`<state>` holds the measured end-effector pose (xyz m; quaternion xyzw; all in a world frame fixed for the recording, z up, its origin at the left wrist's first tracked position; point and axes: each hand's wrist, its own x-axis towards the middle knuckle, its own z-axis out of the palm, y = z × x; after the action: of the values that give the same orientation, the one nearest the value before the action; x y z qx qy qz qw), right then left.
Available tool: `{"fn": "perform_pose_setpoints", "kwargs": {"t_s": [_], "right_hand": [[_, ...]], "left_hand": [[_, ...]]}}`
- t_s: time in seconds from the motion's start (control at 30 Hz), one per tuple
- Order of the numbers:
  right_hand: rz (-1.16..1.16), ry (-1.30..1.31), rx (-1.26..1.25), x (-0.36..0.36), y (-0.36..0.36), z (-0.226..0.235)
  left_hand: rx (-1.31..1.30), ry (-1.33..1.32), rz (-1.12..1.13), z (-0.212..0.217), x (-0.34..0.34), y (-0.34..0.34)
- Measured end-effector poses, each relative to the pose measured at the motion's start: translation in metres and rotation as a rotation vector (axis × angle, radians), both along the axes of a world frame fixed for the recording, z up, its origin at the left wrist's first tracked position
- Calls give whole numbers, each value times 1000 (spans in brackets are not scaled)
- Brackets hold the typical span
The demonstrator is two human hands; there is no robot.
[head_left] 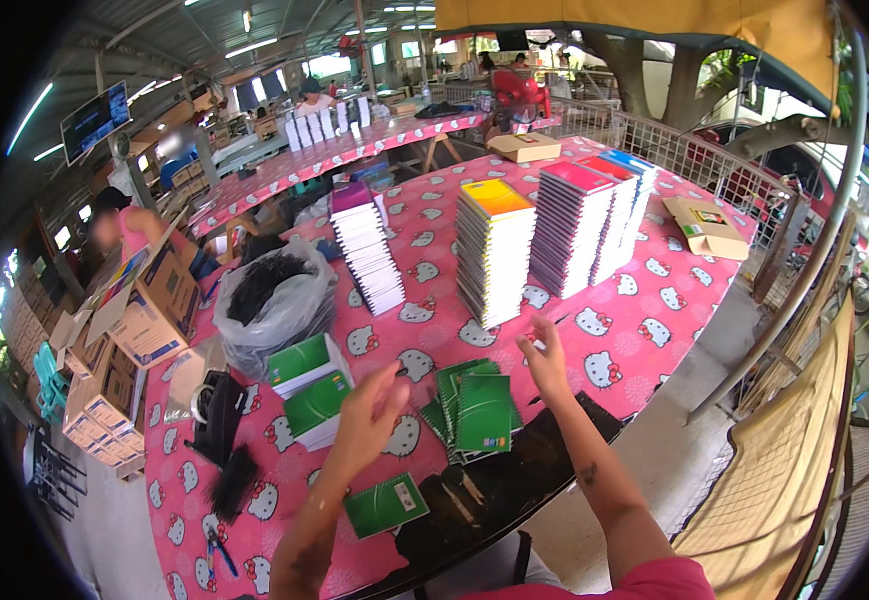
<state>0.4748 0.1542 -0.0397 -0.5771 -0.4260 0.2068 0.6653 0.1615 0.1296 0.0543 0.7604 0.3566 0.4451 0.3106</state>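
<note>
Green spiral notebook [386,505] nearest, by the bench [654,312] edge; left hand [374,405] and right hand [544,360] hover empty, flanking a skewed notebook pile [484,412] one careless brush could scatter!

A red fan [520,92] stands near a wire fence [696,158], with a tree [630,82] beyond and a yellow tarp [654,22] overhead. At left, cartons [162,305] sit stacked, and a screen [97,122] hangs higher up.

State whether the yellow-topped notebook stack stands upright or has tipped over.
Upright: the yellow-topped notebook stack rises as one column from the pink tablecloth, its yellow cover facing up.
</note>
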Motion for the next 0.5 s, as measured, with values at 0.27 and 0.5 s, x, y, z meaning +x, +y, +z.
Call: {"fn": "perform_pose_setpoints", "kwargs": {"t_s": [0.27, 0.5], "right_hand": [[85, 7, -223, 38, 111, -75], [275, 79, -235, 42, 121, -54]], "left_hand": [[-799, 20, 71, -66, 120, 194], [-999, -309, -178, -99, 173, 242]]}}
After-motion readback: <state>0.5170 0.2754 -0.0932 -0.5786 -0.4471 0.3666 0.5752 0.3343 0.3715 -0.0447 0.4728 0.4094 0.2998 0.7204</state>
